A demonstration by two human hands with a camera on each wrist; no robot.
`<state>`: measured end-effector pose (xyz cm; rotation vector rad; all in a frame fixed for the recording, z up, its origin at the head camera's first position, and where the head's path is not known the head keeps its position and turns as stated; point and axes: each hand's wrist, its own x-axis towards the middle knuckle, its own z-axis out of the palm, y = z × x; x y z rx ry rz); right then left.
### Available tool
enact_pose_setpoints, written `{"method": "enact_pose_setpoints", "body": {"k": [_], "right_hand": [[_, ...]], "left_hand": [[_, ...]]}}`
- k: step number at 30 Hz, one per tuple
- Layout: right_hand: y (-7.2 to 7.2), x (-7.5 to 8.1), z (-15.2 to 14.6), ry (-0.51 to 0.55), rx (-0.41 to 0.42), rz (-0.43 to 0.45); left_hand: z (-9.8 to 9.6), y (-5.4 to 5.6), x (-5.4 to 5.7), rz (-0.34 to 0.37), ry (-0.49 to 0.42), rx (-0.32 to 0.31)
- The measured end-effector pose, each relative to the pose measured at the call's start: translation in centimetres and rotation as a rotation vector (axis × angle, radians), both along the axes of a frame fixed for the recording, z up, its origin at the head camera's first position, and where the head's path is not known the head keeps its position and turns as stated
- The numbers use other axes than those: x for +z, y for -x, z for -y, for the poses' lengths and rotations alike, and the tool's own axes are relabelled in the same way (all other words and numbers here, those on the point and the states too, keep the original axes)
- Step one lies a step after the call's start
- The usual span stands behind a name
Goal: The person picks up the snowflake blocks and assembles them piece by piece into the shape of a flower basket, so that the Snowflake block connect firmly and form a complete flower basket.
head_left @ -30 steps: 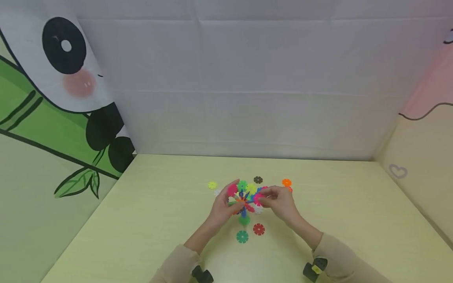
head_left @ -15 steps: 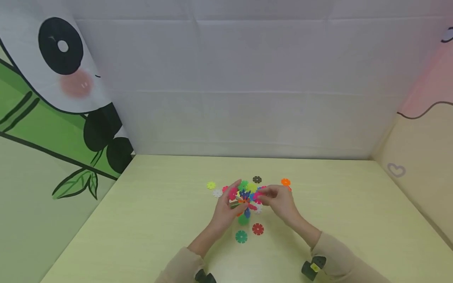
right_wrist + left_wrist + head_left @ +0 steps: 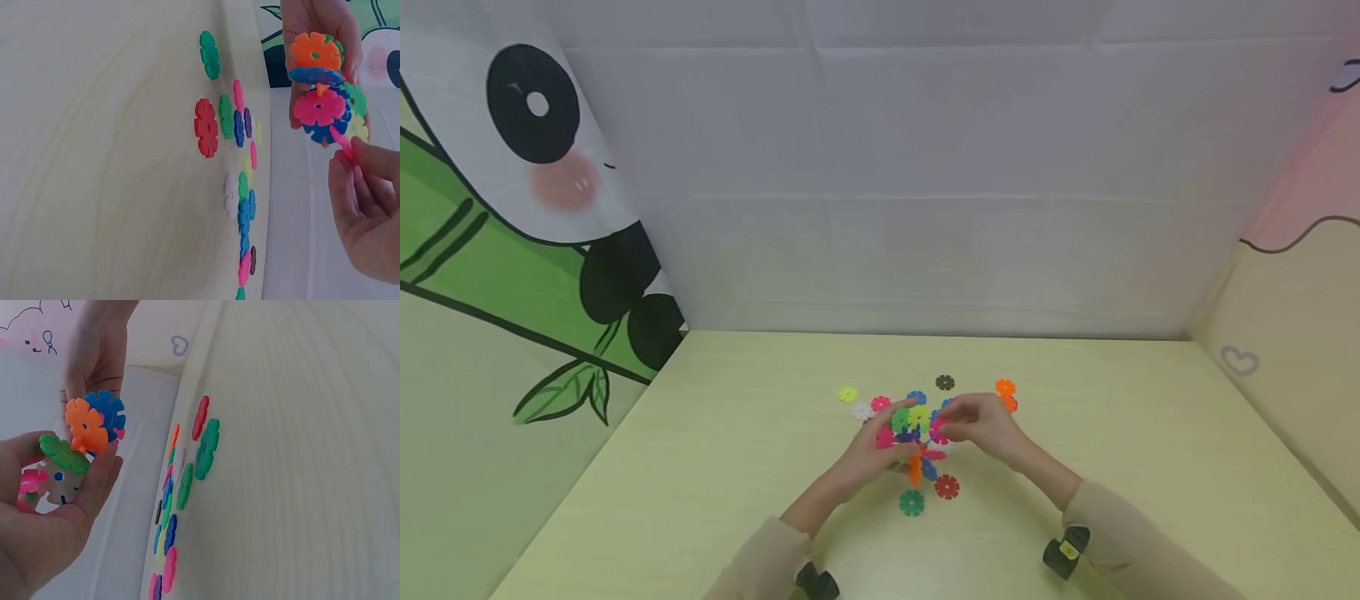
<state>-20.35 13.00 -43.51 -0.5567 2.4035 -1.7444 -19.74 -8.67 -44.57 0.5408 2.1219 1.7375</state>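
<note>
Pale table (image 3: 1120, 417), grey backdrop (image 3: 925, 167), left grip (image 3: 868, 448) on discs (image 3: 86, 429), right grip (image 3: 990, 427) on pink disc (image 3: 343, 143)

Your left forearm (image 3: 818, 502) and right forearm (image 3: 1049, 483) both reach forward and slant inward, so your hands sit near each other. Your left hand (image 3: 868, 452) is cupped in a grip, its fingers (image 3: 99, 482) bent. Your right hand (image 3: 988, 427) faces it, drawn into a pinch, the lower fingers folded toward the palm.
</note>
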Motion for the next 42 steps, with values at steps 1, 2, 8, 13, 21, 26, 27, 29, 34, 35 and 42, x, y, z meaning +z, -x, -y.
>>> {"method": "enact_pose_setpoints", "body": {"k": [1,2,8,13,21,26,27,29,34,35,42], "right_hand": [[0.2,-0.1,0.0,0.001,0.012,0.003],[0.4,-0.4,-0.1,-0.003,0.02,0.005],[2.1,-2.8,-0.5,-0.141,0.025,-0.007],[3.3,-4.4,-0.4,-0.289,0.009,-0.072],[3.5,-4.5,0.1,-0.442,-0.009,-0.031],[3.2,-4.1,-0.1,-0.445,-0.003,-0.008],[3.1,-4.0,-0.2,-0.442,0.004,-0.02],[2.9,-3.9,-0.5,-0.44,0.014,-0.063],[1.4,-2.9,-0.7,-0.343,-0.041,-0.084],[1.0,-2.6,-0.7,-0.289,-0.063,-0.058],[-1.9,0.2,0.4,0.025,-0.155,0.044]], "left_hand": [[0.2,0.0,-0.1,-0.008,0.001,0.012],[0.4,0.1,-0.3,-0.013,0.006,0.027],[2.3,0.9,-0.7,-0.019,0.03,0.11],[3.0,0.9,-0.3,-0.018,0.026,0.12],[3.1,0.8,-0.4,-0.019,0.007,0.113],[2.8,0.9,-0.5,-0.02,0.0,0.114],[2.7,0.9,-0.6,-0.022,-0.001,0.115],[2.5,1.0,-0.8,-0.026,-0.001,0.123],[1.8,0.9,-0.8,-0.036,0.002,0.152],[1.6,0.9,-0.7,-0.037,-0.001,0.157],[0.5,0.5,-0.3,-0.04,-0.021,0.203]]}}
